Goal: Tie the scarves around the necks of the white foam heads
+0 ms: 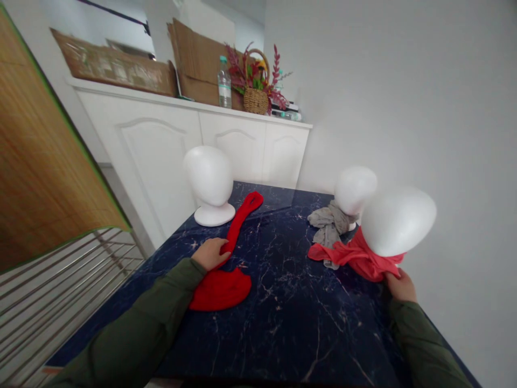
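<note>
My left hand (210, 253) presses on a long red scarf (226, 280) that lies stretched across the dark blue marble table (291, 323). My right hand (399, 285) grips the lower edge of a coral-red scarf (355, 256) wrapped around the neck of a white foam mannequin head (398, 221) at the right. A second white head (354, 188) stands behind it with a grey scarf (329, 223) around its base. A third white head (210, 183) stands bare at the far left, beside the red scarf's far end.
White cabinets (194, 140) stand behind the table, carrying cardboard boxes (121, 67), a water bottle (224, 83) and a wicker basket of red flowers (256, 81). A white wall (404, 97) runs along the right. At the left are a wooden panel (36, 161) and a metal rack (60, 291).
</note>
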`<state>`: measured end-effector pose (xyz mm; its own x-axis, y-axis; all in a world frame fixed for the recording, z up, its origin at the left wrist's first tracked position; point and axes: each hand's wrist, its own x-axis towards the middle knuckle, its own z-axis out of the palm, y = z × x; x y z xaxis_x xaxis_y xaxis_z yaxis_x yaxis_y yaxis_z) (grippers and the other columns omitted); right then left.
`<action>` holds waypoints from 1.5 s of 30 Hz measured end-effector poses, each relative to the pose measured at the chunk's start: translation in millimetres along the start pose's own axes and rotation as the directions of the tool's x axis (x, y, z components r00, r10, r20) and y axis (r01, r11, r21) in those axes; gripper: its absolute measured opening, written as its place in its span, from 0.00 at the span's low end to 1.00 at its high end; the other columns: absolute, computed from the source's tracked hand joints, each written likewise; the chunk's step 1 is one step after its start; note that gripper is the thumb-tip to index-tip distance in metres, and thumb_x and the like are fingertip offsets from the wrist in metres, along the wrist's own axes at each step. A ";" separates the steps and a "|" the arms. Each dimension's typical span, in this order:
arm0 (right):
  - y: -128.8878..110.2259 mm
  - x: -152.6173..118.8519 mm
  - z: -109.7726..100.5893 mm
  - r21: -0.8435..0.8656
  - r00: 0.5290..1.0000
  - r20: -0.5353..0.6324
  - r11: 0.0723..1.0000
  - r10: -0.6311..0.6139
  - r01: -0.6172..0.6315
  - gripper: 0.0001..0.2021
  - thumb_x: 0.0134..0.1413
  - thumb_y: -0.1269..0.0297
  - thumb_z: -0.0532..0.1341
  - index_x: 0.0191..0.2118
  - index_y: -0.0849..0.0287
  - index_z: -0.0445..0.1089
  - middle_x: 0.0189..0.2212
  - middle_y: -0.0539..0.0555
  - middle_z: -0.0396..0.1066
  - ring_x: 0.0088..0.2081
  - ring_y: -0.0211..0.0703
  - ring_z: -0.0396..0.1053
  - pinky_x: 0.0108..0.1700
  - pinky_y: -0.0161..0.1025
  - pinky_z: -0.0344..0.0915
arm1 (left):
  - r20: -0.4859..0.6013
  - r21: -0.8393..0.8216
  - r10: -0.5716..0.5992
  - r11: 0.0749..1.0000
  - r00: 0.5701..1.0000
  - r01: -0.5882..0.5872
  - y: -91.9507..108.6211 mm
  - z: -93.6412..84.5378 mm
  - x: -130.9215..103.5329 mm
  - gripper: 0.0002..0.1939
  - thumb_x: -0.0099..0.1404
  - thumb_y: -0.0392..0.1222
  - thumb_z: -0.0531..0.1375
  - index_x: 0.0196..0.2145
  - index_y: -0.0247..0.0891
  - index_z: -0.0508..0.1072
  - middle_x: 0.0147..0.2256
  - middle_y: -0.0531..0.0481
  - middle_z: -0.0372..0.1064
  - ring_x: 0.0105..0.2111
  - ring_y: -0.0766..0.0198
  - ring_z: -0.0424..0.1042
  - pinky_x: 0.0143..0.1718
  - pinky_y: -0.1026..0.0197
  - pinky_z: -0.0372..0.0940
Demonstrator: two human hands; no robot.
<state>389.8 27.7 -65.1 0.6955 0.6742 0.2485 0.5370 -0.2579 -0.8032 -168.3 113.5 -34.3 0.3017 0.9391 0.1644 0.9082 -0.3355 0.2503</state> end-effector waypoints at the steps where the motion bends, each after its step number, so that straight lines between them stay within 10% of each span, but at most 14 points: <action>1: -0.8 0.2 -3.0 -0.058 1.000 0.002 0.998 0.018 -0.017 0.21 0.34 0.58 0.56 0.36 0.65 0.70 0.22 0.58 0.69 0.30 0.52 0.67 0.31 0.42 0.62 | 0.004 0.006 0.001 1.000 1.000 -0.001 3.2 -0.5 -0.8 0.21 0.56 0.46 0.51 0.44 0.33 0.68 0.43 0.39 0.68 0.45 0.52 0.67 0.49 0.56 0.57; 10: 4.8 2.8 -9.9 -0.362 0.986 0.147 0.932 0.074 -0.016 0.26 0.40 0.52 0.54 0.44 0.64 0.67 0.31 0.62 0.68 0.35 0.55 0.66 0.37 0.46 0.60 | 0.003 -0.251 -0.054 0.967 0.999 0.053 25.6 2.7 -10.5 0.21 0.54 0.37 0.49 0.47 0.35 0.62 0.38 0.45 0.69 0.35 0.58 0.70 0.40 0.59 0.61; 14: -6.4 -25.8 -15.4 -0.290 0.987 -0.151 0.957 -0.050 0.004 0.31 0.34 0.50 0.59 0.43 0.70 0.64 0.34 0.66 0.65 0.37 0.56 0.63 0.39 0.48 0.60 | -0.022 -0.329 -0.004 0.944 1.000 -0.004 34.5 3.4 -14.1 0.21 0.54 0.37 0.49 0.48 0.34 0.61 0.36 0.46 0.69 0.33 0.59 0.69 0.39 0.59 0.61; 17: -29.6 -74.0 -7.9 -0.228 0.868 -0.373 0.939 -0.327 0.256 0.18 0.37 0.52 0.59 0.31 0.63 0.64 0.30 0.61 0.63 0.38 0.54 0.61 0.43 0.49 0.58 | -0.096 -0.410 0.063 0.907 0.993 -0.097 44.7 -0.9 -18.7 0.20 0.56 0.36 0.48 0.48 0.35 0.61 0.37 0.48 0.68 0.35 0.61 0.69 0.41 0.59 0.62; 18: -40.5 -93.1 -0.3 -0.128 0.863 -0.314 0.918 -0.397 0.376 0.15 0.41 0.53 0.57 0.27 0.61 0.62 0.28 0.59 0.62 0.36 0.50 0.61 0.42 0.47 0.58 | -0.134 -0.433 0.087 0.891 0.987 -0.137 50.3 -2.2 -21.6 0.20 0.56 0.35 0.48 0.48 0.36 0.61 0.39 0.48 0.68 0.37 0.61 0.68 0.42 0.59 0.61; 20: -67.6 -131.3 22.7 0.227 0.873 0.157 0.877 -0.461 0.423 0.16 0.47 0.50 0.53 0.24 0.60 0.62 0.25 0.55 0.62 0.30 0.44 0.62 0.36 0.42 0.60 | -0.207 -0.459 0.136 0.861 0.969 -0.219 66.1 -2.8 -30.5 0.20 0.56 0.34 0.49 0.47 0.37 0.62 0.42 0.48 0.67 0.42 0.61 0.67 0.46 0.59 0.60; 23: -117.0 -177.6 67.0 0.454 0.543 0.773 0.884 -0.329 -0.109 0.27 0.50 0.42 0.47 0.39 0.62 0.66 0.33 0.59 0.67 0.36 0.46 0.65 0.33 0.41 0.61 | -0.202 -0.471 0.324 0.795 0.924 -0.382 97.6 2.4 -51.6 0.19 0.55 0.32 0.50 0.46 0.38 0.64 0.42 0.48 0.67 0.43 0.62 0.67 0.46 0.60 0.61; 27: -167.6 -208.2 109.1 0.354 0.077 0.925 0.773 -0.371 -0.526 0.28 0.50 0.42 0.50 0.40 0.65 0.68 0.33 0.58 0.69 0.37 0.43 0.66 0.40 0.42 0.60 | -0.046 -0.464 0.736 0.583 0.675 -0.667 130.3 11.1 -80.3 0.22 0.54 0.34 0.53 0.48 0.40 0.63 0.38 0.47 0.70 0.37 0.63 0.69 0.38 0.63 0.64; 29: -175.5 -214.2 116.9 0.335 -0.016 0.904 0.731 -0.427 -0.594 0.22 0.45 0.51 0.61 0.39 0.66 0.68 0.33 0.56 0.70 0.36 0.41 0.66 0.41 0.40 0.59 | -0.057 -0.455 0.790 0.524 0.611 -0.720 131.1 10.8 -84.9 0.24 0.54 0.41 0.56 0.50 0.39 0.61 0.38 0.46 0.70 0.36 0.61 0.69 0.37 0.62 0.64; 32: -171.9 -213.7 117.2 0.316 0.046 0.900 0.575 -0.434 -0.755 0.19 0.39 0.63 0.66 0.41 0.64 0.67 0.32 0.53 0.70 0.32 0.36 0.67 0.39 0.36 0.61 | -0.220 -0.428 0.654 0.601 0.723 -0.674 103.9 3.5 -70.4 0.24 0.55 0.45 0.56 0.49 0.38 0.61 0.39 0.44 0.69 0.38 0.60 0.69 0.41 0.60 0.64; 36: -166.8 -182.0 96.1 0.268 0.155 0.929 0.321 -0.337 -0.909 0.11 0.40 0.63 0.65 0.29 0.62 0.65 0.17 0.44 0.62 0.17 0.27 0.60 0.22 0.26 0.58 | -0.483 -0.300 0.131 0.904 0.866 -0.304 23.9 -5.7 -18.7 0.16 0.58 0.44 0.53 0.44 0.37 0.65 0.40 0.44 0.68 0.42 0.58 0.67 0.46 0.55 0.62; 40: -153.9 -121.2 46.9 0.449 0.324 0.817 0.175 -0.478 -0.876 0.12 0.48 0.56 0.59 0.38 0.57 0.65 0.14 0.39 0.54 0.07 0.18 0.33 0.09 0.20 0.40 | -0.683 -0.330 -0.362 0.928 0.635 0.175 -56.2 -3.7 30.5 0.33 0.52 0.48 0.58 0.51 0.26 0.58 0.50 0.33 0.59 0.52 0.47 0.57 0.54 0.47 0.52; 42: -137.3 -98.3 24.2 0.597 0.419 0.679 0.121 -0.603 -0.793 0.18 0.52 0.52 0.54 0.48 0.51 0.60 0.12 0.37 0.51 0.05 0.18 0.28 0.07 0.20 0.35 | -0.659 -0.361 -0.462 0.887 0.593 0.288 -79.0 -2.0 46.2 0.41 0.50 0.51 0.59 0.54 0.22 0.53 0.53 0.29 0.53 0.55 0.45 0.52 0.56 0.47 0.48; 45: -113.4 -88.4 10.1 0.629 0.325 0.504 0.082 -0.800 -0.773 0.20 0.56 0.51 0.48 0.52 0.53 0.57 0.08 0.37 0.47 0.03 0.21 0.33 0.09 0.20 0.40 | -0.571 -0.391 -0.525 0.850 0.632 0.353 -89.7 -1.3 65.0 0.49 0.46 0.54 0.61 0.57 0.21 0.47 0.57 0.28 0.47 0.57 0.44 0.49 0.58 0.48 0.46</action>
<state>262.6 4.3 -1.4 -0.4444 0.7741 0.4509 -0.7938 -0.1069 -0.5988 -230.6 204.5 -44.9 -0.4515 0.7272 0.5171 0.7650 0.0171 0.6438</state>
